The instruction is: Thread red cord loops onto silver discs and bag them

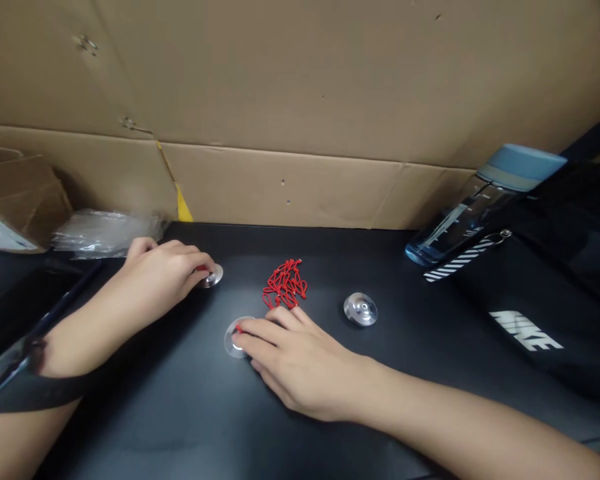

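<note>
While the left hand (165, 267) narrowly pinches the red piece (201, 268) at a clear disc (213, 277), 9 o'clock from the pile of red cord loops (285, 283), the right hand (303, 357) lays close-set fingers (260, 330) over a second disc (231, 350) between 7 and 8 o'clock; whether they grip it, I cannot tell. A third disc (361, 310) lies toward 4 o'clock on the dark table (180, 400), a bottle (463, 213) at 2.
</note>
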`<state>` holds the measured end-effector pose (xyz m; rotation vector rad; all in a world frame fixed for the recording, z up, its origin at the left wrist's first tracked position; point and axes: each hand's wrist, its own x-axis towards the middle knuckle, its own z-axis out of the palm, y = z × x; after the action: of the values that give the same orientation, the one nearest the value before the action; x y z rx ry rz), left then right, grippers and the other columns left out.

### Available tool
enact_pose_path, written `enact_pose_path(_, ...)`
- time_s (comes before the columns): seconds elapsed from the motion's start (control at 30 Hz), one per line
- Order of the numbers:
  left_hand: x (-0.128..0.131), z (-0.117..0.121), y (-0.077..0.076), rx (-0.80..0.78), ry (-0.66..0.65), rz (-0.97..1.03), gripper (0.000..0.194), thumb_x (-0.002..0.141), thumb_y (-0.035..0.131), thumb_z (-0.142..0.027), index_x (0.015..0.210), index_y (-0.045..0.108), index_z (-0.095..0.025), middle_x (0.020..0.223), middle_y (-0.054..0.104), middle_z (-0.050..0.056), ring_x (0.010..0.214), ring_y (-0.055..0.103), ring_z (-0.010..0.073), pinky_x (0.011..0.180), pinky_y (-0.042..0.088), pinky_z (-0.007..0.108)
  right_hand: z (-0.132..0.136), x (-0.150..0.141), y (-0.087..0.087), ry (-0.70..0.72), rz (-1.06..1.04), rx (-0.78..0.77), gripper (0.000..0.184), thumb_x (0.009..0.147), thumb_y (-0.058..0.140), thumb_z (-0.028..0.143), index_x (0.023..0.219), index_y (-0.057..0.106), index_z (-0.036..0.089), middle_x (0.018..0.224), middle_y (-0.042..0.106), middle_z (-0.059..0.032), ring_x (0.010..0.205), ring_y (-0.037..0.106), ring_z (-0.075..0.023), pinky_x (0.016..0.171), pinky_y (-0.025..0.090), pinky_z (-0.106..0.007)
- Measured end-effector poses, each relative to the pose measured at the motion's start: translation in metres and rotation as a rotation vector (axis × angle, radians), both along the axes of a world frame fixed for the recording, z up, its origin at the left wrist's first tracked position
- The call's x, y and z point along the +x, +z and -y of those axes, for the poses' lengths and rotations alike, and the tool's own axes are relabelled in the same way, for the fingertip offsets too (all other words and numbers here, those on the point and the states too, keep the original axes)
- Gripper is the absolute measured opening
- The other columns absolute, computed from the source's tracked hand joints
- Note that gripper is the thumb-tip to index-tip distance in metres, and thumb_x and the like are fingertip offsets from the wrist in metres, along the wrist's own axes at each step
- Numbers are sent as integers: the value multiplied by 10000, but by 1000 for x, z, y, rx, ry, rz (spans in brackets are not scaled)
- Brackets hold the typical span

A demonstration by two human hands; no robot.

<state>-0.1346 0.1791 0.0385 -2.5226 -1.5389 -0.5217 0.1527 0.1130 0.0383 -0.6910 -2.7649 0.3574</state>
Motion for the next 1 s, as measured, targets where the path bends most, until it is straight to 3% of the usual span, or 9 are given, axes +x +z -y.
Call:
enact_pose_path(0.2, 19, 14, 11, -52, -116, 53, 148, 990, 559, -277, 1073, 678, -309, 996, 768, -19, 903, 697, 218, 869, 378, 383, -4, 22, 7, 13, -295, 45, 289, 999, 494, 82, 1225, 662, 148, 1266, 715, -116, 1076, 619, -212, 944, 529, -380)
enact_pose_path(0.37, 53, 42, 19, -97, -292, 147, 150, 1002, 564, -252, 1132, 633, -281, 1006, 744, 3, 912, 675, 196, 854, 417, 342, -9, 50, 26, -148, -559, 31, 340, 960, 543, 54, 1229, 696, 194, 1203, 722, -124, 1045, 694, -207, 907, 590, -367)
enact_pose_path(0.53, 72, 58, 19, -90, -360, 259, 149, 1015, 544, -184, 1124, 610, -261, 984, 716, -4, 841, 654, 162, 789, 457, 298, -11, 61, 30, -142, -449, 5, 450, 951, 511, 50, 1342, 654, 219, 1321, 676, -137, 1167, 678, -233, 974, 596, -391)
enact_pose_path(0.77, 75, 59, 22, -170, -281, 517, 115, 1005, 591, -185, 1103, 617, -240, 952, 727, -19, 823, 690, 118, 746, 522, 210, -15, 66, 26, -169, -418, -52, 450, 950, 491, 25, 1329, 662, 198, 1343, 661, -128, 1191, 672, -197, 1017, 575, -336)
enact_pose_path(1.0, 75, 61, 18, -156, -299, 531, 130, 988, 613, -159, 1085, 641, -241, 971, 724, -11, 856, 692, 119, 803, 537, 224, -9, 61, 20, -122, -347, -80, 549, 946, 512, 56, 1474, 537, 204, 1486, 554, -143, 1336, 565, -241, 1116, 507, -435)
